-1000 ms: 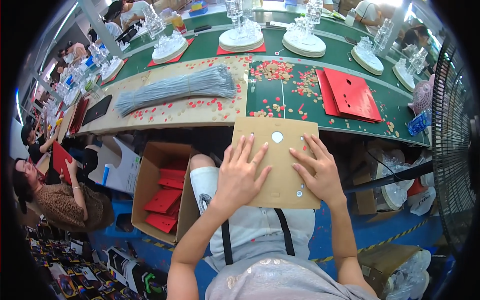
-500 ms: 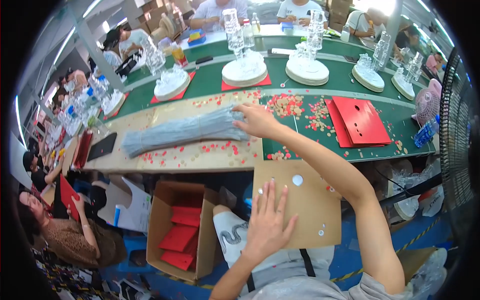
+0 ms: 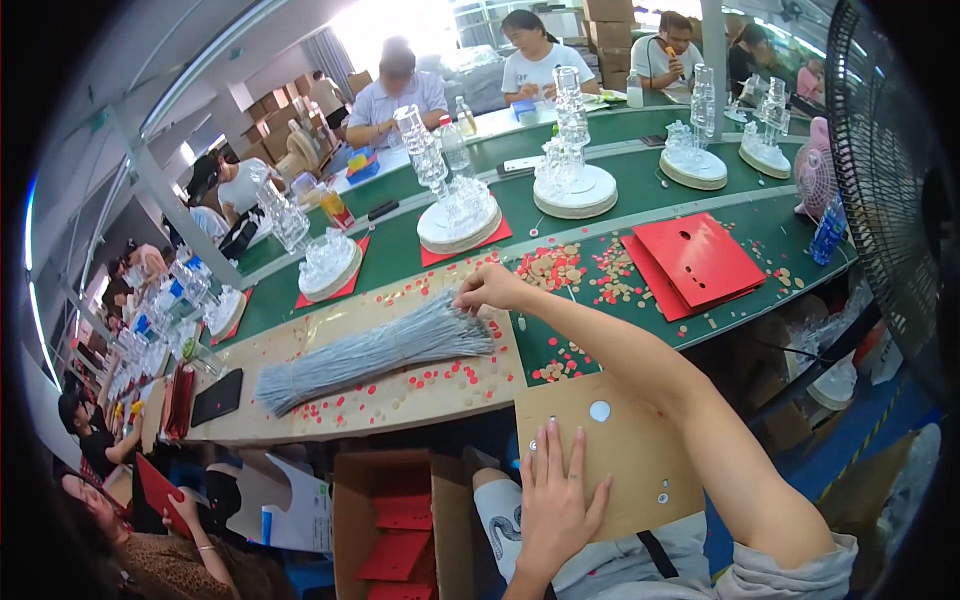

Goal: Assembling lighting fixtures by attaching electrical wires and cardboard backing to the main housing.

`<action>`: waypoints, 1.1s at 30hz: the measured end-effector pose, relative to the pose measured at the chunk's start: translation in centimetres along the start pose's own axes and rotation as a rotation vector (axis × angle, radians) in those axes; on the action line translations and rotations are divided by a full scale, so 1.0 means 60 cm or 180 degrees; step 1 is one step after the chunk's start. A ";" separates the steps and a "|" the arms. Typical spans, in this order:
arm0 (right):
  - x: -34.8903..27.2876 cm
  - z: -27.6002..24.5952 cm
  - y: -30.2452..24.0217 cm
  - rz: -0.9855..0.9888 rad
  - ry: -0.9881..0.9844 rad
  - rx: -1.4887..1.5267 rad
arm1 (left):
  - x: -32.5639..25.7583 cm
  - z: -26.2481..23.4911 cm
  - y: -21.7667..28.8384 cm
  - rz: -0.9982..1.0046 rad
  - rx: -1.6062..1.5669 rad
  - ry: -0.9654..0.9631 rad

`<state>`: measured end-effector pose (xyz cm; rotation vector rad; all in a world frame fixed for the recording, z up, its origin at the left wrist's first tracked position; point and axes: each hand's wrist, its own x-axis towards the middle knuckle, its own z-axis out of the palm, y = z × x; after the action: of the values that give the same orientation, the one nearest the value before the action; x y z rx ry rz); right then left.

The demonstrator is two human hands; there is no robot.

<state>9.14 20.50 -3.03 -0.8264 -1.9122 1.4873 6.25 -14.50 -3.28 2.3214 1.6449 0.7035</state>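
Observation:
On the brown bench surface lies a long bundle of thin grey strands, gathered by bands. My right hand is at the bundle's right end, thumb and fingers closed in a pinch on the strand tips; how many they grip is too fine to see. Across my lap rests a flat brown board with one large round hole and several smaller metal-ringed holes. My left hand lies flat on its left part, fingers stretched out, pressing on the surface and holding nothing.
Red folded cards lie among red and tan discs. Clear ornaments on round white bases line the green conveyor. A carton of red pieces stands below the bench. A black fan stands at right; people work around.
My right hand's fingers, spread apart before, have closed into a pinch at the bundle's end. My left hand stays flat on the board. The whole view has tilted and shifted.

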 end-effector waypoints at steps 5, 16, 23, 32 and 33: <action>-0.063 -0.046 -0.019 0.0372 0.0664 0.0398 | 0.002 -0.004 0.001 0.0157 0.0312 -0.0038; -0.589 -0.202 0.024 -0.1531 0.3525 0.2862 | 0.029 -0.004 -0.007 0.0548 0.0405 -0.0360; -1.111 -0.054 -0.027 -0.2692 0.4700 0.2821 | 0.021 -0.030 0.011 0.0738 0.0304 -0.0765; -1.016 0.042 -0.232 -0.2051 0.4714 -0.1390 | 0.054 -0.035 0.031 0.0995 -0.0172 -0.0997; -0.944 0.027 -0.205 -0.1620 0.4160 -0.1285 | 0.058 -0.024 0.032 0.0959 -0.0173 -0.1049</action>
<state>42.84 -25.99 4.84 -0.9958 -1.1892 0.0701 8.03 -12.09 -0.30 2.5085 1.1387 0.3811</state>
